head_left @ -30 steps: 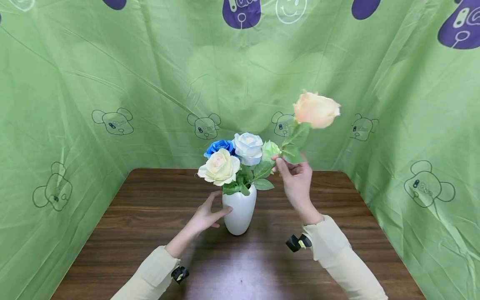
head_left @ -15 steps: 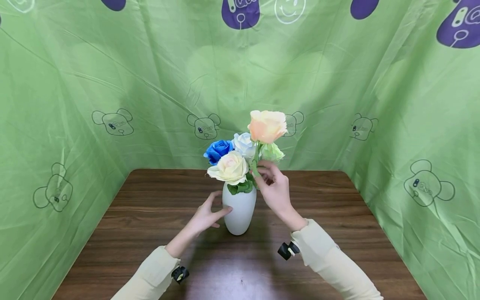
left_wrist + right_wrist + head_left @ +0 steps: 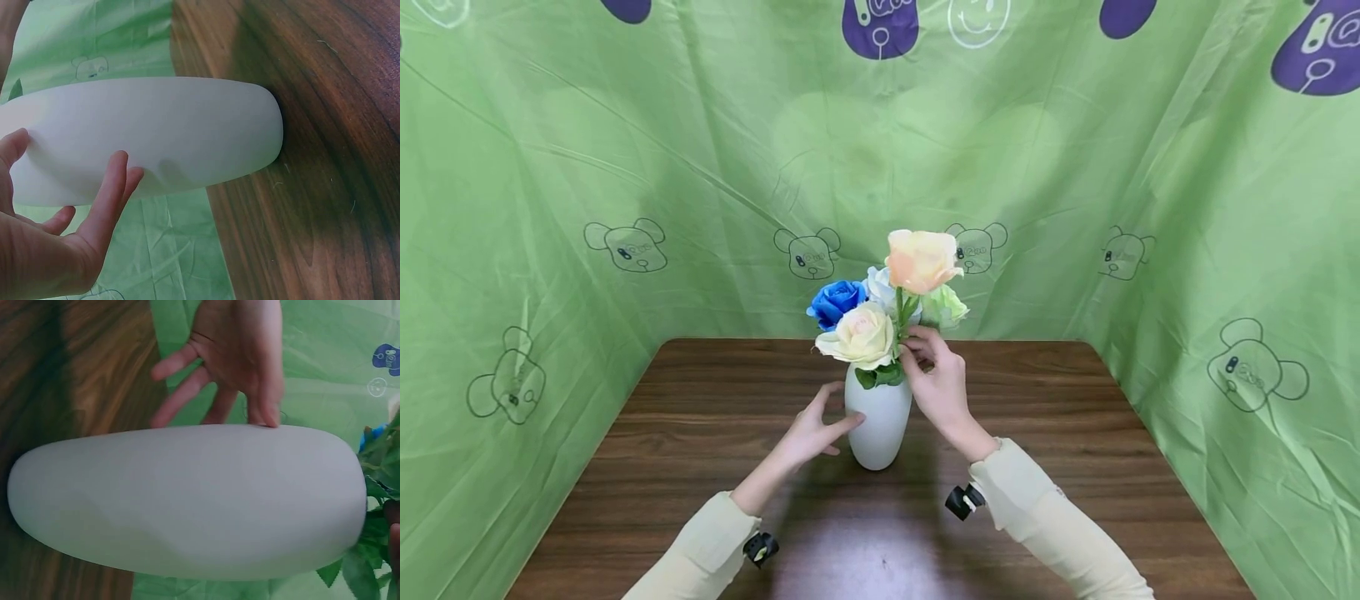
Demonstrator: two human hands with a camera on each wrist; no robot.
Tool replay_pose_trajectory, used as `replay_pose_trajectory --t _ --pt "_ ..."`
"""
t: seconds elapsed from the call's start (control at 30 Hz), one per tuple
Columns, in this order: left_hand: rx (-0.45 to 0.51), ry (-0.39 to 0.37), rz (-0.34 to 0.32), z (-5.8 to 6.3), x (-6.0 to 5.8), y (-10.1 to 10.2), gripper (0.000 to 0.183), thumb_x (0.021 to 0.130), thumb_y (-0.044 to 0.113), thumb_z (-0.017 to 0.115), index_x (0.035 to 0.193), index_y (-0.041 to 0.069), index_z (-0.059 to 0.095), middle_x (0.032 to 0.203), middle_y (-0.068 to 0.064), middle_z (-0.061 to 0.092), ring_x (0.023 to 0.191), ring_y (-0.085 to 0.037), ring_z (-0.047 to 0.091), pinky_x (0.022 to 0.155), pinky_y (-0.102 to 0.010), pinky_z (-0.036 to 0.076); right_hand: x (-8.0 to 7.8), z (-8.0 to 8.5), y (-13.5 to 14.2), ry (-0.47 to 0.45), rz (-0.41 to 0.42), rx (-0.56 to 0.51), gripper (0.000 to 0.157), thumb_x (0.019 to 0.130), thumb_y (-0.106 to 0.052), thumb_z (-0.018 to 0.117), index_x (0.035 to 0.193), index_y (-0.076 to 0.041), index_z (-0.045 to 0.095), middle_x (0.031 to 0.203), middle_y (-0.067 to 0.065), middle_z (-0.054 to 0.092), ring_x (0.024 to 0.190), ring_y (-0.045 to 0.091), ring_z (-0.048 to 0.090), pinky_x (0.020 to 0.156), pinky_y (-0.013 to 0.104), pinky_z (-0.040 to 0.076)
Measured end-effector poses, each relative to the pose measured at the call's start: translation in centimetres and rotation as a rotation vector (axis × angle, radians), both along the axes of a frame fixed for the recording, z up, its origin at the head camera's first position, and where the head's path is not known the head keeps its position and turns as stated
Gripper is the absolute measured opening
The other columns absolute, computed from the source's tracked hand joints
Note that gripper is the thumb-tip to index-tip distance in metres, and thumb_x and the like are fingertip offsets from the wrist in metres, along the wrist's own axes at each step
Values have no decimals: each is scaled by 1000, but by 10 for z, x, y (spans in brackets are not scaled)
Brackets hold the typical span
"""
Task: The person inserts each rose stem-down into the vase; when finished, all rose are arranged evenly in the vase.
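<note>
A tall white vase [image 3: 878,429] stands upright on the table, with several artificial roses in its mouth. My left hand [image 3: 807,433] is at the vase's left side, spread fingers and thumb touching its wall. My right hand [image 3: 942,387] pinches the green stem of a peach rose [image 3: 922,261] just above the rim. The peach bloom is highest, in front of a pale white rose [image 3: 877,287] it partly covers. A blue rose [image 3: 837,303] and a cream rose [image 3: 859,335] lean left; a light green flower [image 3: 946,307] leans right. The stem's lower end is hidden.
Brown wood-grain table [image 3: 715,400] surrounds the vase. Green printed cloth [image 3: 715,167] hangs behind it and along both sides. Each sleeve carries a small black wrist device, such as the one [image 3: 964,502] under the right forearm.
My right hand has brought the peach rose left and down from beyond the vase's right side to above its mouth. The cream rose shifted slightly right. My left hand has stayed put.
</note>
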State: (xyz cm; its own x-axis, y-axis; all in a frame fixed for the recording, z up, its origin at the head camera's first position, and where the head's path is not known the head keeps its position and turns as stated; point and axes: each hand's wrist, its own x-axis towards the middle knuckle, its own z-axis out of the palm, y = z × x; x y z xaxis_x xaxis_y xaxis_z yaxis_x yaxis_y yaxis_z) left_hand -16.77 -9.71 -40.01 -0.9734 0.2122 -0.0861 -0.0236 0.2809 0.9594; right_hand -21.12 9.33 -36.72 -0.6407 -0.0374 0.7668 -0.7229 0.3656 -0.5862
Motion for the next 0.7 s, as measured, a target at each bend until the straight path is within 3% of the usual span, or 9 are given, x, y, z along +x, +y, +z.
replay_pose_trajectory --t 0.1,0.33,0.53,0.7 --pt "-2 2 6 -2 -1 0 61 81 24 65 131 10 34 123 -24 42 77 -28 58 51 -36 52 0 -8 -1 -32 -19 43 19 79 2 62 96 -6 59 78 3 66 66 12 59 47 24 45" --pt "7 8 18 -35 -19 -4 67 77 34 68 131 17 34 123 -21 43 74 -27 59 48 -35 51 4 -25 0 -79 -53 61 17 79 2 59 93 -7 63 78 0 66 67 8 57 44 19 41" --pt "2 13 12 -36 -20 -5 69 76 38 68 131 18 33 125 -20 40 74 -26 59 48 -35 52 7 -18 2 -56 -71 -89 11 82 -8 62 91 -5 67 79 2 65 60 12 55 43 21 42" --pt "11 10 15 -36 -19 -4 68 76 36 68 131 18 33 124 -20 42 75 -27 59 48 -35 51 8 -9 0 -72 -40 -189 8 79 -2 65 87 -2 66 78 7 63 57 14 52 43 23 41"
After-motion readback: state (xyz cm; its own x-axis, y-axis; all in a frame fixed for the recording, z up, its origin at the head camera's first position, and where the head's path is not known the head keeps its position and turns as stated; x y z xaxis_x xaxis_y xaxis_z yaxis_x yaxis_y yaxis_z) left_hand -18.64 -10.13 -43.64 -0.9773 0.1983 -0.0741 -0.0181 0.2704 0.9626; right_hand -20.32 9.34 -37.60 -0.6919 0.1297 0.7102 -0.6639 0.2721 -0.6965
